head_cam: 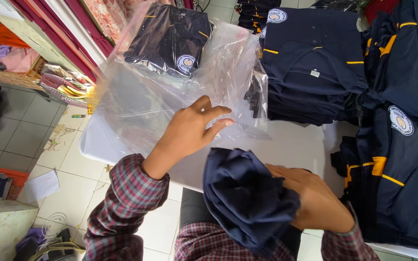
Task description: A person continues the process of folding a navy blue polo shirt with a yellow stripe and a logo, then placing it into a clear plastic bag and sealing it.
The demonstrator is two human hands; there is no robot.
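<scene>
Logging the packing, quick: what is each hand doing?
Left hand: open, fingers on the clear plastic bag.
Right hand: closed, holding the folded navy garment.

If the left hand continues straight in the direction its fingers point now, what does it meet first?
The left hand already rests on the clear plastic bag. Its fingers point right, toward the stack of folded navy shirts, probably the first thing met beyond the bag, though depth is unclear.
</scene>
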